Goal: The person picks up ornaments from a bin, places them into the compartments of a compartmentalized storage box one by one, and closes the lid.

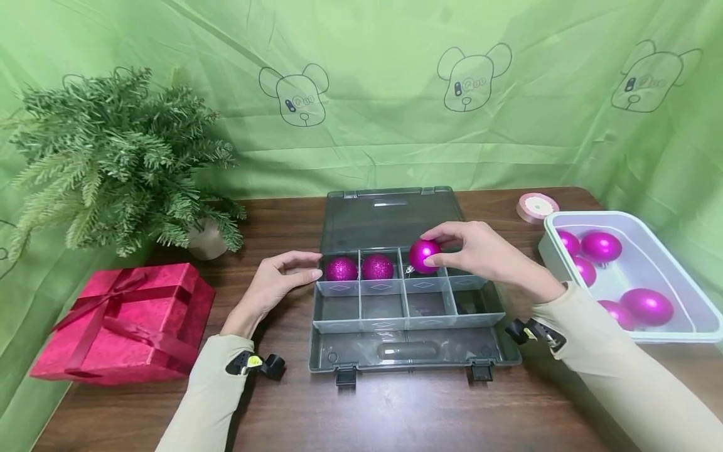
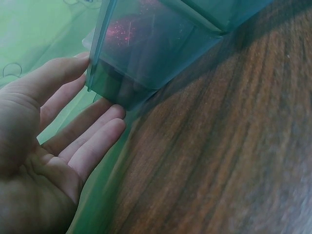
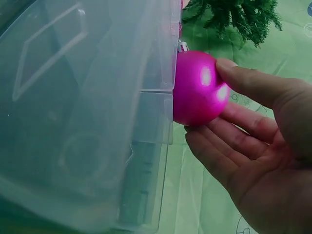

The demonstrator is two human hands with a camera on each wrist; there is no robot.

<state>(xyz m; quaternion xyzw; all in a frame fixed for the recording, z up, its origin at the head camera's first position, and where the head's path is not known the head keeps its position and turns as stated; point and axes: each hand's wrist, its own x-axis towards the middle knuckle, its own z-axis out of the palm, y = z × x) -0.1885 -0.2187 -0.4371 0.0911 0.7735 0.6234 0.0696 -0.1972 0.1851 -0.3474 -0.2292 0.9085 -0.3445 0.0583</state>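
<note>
Right hand (image 1: 480, 254), centre right of the frame: a smooth magenta ball (image 1: 422, 256) with a silver cap is pinched between thumb and fingers. The ball is held at the mouth of the third back-row compartment from the left; how far it is sunk within cannot be told.

Left hand (image 1: 268, 285), left of centre: fingers and thumb are extended, nothing is grasped, and the left end of a clear grey divided box (image 1: 347, 351) is touched by the fingertips. The two hands are set well apart, one at either side of the glittery balls.

Divided box, centre: lid (image 1: 390, 220) laid back, two rows of compartments. Two glittery magenta balls (image 1: 341, 269) are seated in the first and second back-row compartments — one in each.

Pale plastic tub (image 1: 649, 263), right edge: five smooth magenta balls (image 1: 646, 306) are contained. Pink ribbon roll (image 1: 538, 207) is placed just beyond its upper left corner.

Red gift box (image 1: 124, 320), lower left, tied with ribbon. Artificial fir (image 1: 130, 157), upper left. All are set on a dark wooden table (image 1: 367, 414) — backed by a green curtain (image 1: 384, 138) printed with outlined animal heads.
</note>
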